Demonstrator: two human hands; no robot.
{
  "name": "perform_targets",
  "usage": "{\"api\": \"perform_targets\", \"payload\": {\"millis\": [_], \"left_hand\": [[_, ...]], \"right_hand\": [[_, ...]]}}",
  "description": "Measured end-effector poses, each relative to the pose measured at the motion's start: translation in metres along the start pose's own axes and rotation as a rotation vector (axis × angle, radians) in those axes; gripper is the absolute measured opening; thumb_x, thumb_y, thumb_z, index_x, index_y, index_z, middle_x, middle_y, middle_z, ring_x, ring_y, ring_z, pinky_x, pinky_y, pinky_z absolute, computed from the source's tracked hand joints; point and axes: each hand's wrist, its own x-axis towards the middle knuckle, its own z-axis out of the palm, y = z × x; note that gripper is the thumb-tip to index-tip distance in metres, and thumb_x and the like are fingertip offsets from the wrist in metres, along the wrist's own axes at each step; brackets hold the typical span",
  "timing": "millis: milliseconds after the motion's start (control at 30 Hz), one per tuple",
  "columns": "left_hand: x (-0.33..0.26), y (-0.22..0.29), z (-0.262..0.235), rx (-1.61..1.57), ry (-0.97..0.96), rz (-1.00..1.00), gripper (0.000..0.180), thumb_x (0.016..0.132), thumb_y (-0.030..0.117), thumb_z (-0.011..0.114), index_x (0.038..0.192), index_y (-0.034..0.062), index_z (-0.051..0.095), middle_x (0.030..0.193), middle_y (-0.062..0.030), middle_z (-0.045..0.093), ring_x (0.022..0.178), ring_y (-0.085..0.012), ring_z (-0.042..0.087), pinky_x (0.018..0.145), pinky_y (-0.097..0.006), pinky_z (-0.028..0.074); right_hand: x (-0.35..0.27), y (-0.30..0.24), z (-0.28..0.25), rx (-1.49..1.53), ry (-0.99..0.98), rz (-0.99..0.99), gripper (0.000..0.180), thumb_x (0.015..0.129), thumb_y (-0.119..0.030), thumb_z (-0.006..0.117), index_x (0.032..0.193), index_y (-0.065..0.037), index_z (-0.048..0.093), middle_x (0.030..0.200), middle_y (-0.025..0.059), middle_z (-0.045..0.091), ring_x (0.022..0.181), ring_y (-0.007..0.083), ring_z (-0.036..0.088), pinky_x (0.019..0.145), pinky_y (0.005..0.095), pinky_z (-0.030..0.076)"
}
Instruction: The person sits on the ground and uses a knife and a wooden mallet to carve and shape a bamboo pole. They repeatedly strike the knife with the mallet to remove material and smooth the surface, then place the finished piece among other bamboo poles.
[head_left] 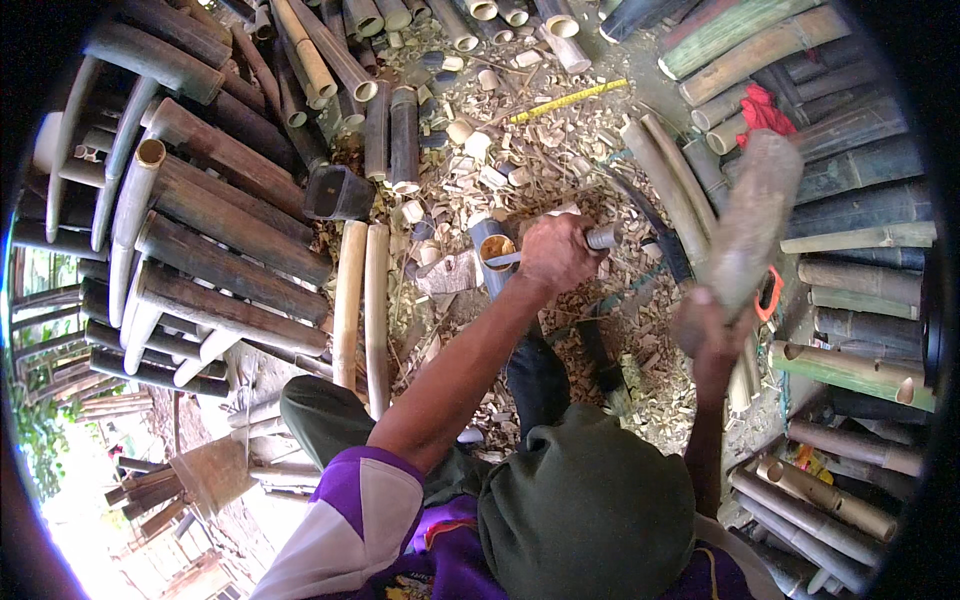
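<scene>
Our left hand [555, 250] is closed around a blade's handle [603, 237], the blade set across the open top of a short bamboo piece [493, 252] standing among the wood chips [540, 150]. To the right of that piece, our right hand [705, 320] grips a wooden mallet [752, 225], raised and blurred. Left of the piece lie two pale poles [362, 300].

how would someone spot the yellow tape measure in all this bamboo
Start at the left hand gripping a blade on a short bamboo piece mid-picture. Go up past the chip-strewn ground toward the cut tubes. The tape measure lies there slanted: a thin, flat, bright yellow strip, unlike the round brown poles.
</scene>
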Motion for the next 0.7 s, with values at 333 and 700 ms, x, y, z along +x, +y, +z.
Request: {"api": "perform_targets", "payload": {"millis": [333,700], "left_hand": [[-0.038,-0.014,-0.022,-0.251,0.192,0.043,0.018,0.073,0.011,0.075,0.087,0.0032,0.067,0.086,-0.0218,0.071,0.086,-0.0435,0.070,0.074,-0.050,0.055],[0.073,-0.044,-0.067,-0.710,-0.367,-0.225,0.029,0.091,0.034,0.076,0.090,0.0059,0.072,0.075,-0.0079,0.070,0.072,-0.0143,0.066,0.069,-0.036,0.053]], "right_hand": [[-0.005,-0.082,0.065,-0.218,-0.332,-0.176,0.074,0.083,-0.014,0.077,0.144,0.005,0.040,0.122,0.0257,0.062,0.114,0.0326,0.064,0.102,0.0410,0.049],[0.009,-0.059,0.059,-0.050,-0.337,0.214,0.054,0.085,-0.011,0.072,0.132,0.000,0.050,0.099,0.0098,0.063,0.080,0.0186,0.064,0.072,0.0336,0.054]]}}
